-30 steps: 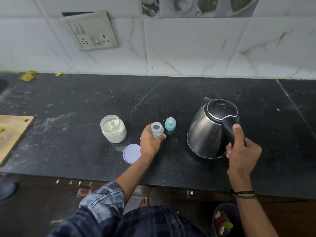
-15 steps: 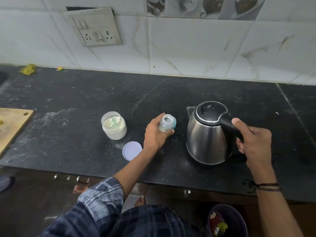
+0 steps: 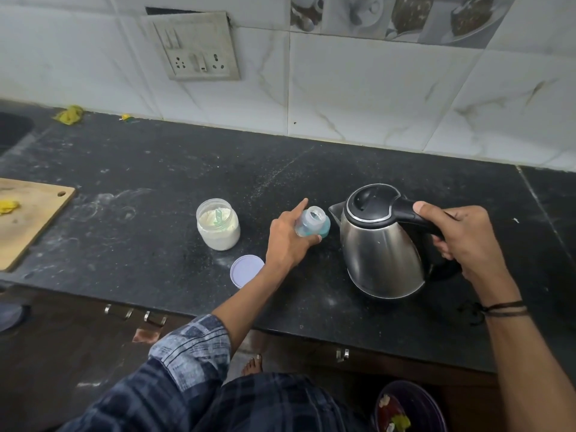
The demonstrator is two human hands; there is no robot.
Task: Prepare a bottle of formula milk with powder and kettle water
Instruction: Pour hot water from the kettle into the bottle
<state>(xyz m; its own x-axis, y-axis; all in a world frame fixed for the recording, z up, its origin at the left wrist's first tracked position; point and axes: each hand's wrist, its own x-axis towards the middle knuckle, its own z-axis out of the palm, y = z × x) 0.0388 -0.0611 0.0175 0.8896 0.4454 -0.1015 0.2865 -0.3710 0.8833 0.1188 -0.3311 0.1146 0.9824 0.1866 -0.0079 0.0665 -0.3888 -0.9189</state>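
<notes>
With the powder jar (image 3: 218,224) open, the left grip (image 3: 290,241) clasped the open bottle (image 3: 311,221) and the right grip (image 3: 461,241) clasped the handle of the kettle (image 3: 383,247), so the water was apparently not yet poured.

I see the small clear bottle (image 3: 311,218) tilted toward the upright steel kettle (image 3: 381,247); the open powder jar (image 3: 218,227) stands left, a scoop (image 3: 218,215) seemingly inside.
</notes>
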